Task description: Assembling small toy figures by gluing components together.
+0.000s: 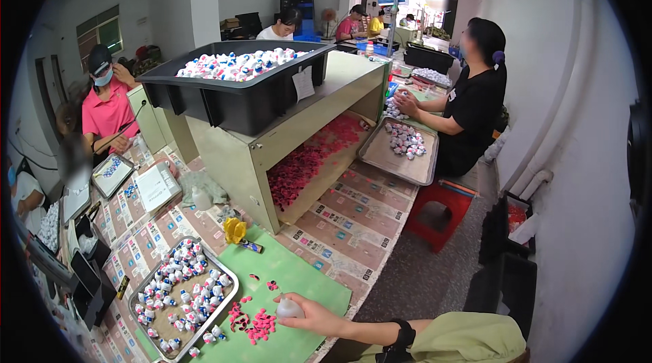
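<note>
My right hand (318, 315) comes in from the lower right and holds a small, translucent white squeeze bottle (290, 309) with a thin tip. My left hand does not show. Beside the bottle, loose pink and dark-red oval pieces (260, 326) lie scattered on a green mat (299, 275). Left of them stands a metal tray (233, 289) holding many small white figures (178, 270) with blue and pink parts. A few more figures (210, 336) sit on the mat by the tray's right edge.
A wooden shelf (255, 179) rises ahead, with pink pieces (305, 159) inside and a black bin (224, 101) of figures on top. A yellow object (235, 230) lies beyond the mat. One co-worker (475, 84) sits at right near a red stool (438, 217); another (109, 105) is at left.
</note>
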Action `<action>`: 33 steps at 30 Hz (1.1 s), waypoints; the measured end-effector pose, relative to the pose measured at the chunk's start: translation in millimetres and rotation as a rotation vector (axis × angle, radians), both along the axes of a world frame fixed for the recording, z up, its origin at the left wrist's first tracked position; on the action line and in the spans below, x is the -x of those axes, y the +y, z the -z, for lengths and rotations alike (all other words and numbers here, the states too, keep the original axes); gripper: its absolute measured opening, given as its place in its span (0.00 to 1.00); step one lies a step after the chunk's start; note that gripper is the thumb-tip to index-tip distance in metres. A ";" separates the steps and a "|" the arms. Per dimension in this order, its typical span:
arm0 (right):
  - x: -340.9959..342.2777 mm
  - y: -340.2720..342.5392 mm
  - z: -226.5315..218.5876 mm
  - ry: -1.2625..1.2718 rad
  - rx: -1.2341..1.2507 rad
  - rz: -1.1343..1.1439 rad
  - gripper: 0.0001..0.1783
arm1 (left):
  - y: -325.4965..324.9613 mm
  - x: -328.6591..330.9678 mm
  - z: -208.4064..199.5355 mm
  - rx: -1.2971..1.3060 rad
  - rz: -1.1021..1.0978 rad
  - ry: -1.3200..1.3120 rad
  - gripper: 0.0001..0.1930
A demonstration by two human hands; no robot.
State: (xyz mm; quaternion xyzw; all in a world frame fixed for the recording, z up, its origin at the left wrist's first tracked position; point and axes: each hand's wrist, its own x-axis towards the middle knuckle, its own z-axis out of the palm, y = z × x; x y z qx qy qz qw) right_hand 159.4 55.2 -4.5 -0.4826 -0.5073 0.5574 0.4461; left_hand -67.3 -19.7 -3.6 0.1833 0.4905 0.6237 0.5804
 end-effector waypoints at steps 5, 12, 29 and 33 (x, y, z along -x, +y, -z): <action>2.4 -3.1 -1.3 0.004 0.017 -0.101 0.20 | 1.4 -2.6 7.0 -0.034 0.019 0.025 0.20; -0.2 -7.9 -7.6 0.081 -0.007 -0.136 0.25 | 0.9 -14.6 -1.5 0.029 0.081 -0.077 0.20; 21.4 -32.0 -33.3 0.135 0.156 -0.103 0.18 | 4.2 -27.2 -5.1 -0.029 0.156 -0.323 0.20; 22.7 -31.6 -29.2 0.108 -0.139 -0.074 0.20 | 1.6 -26.5 -2.5 -0.037 0.166 -0.303 0.18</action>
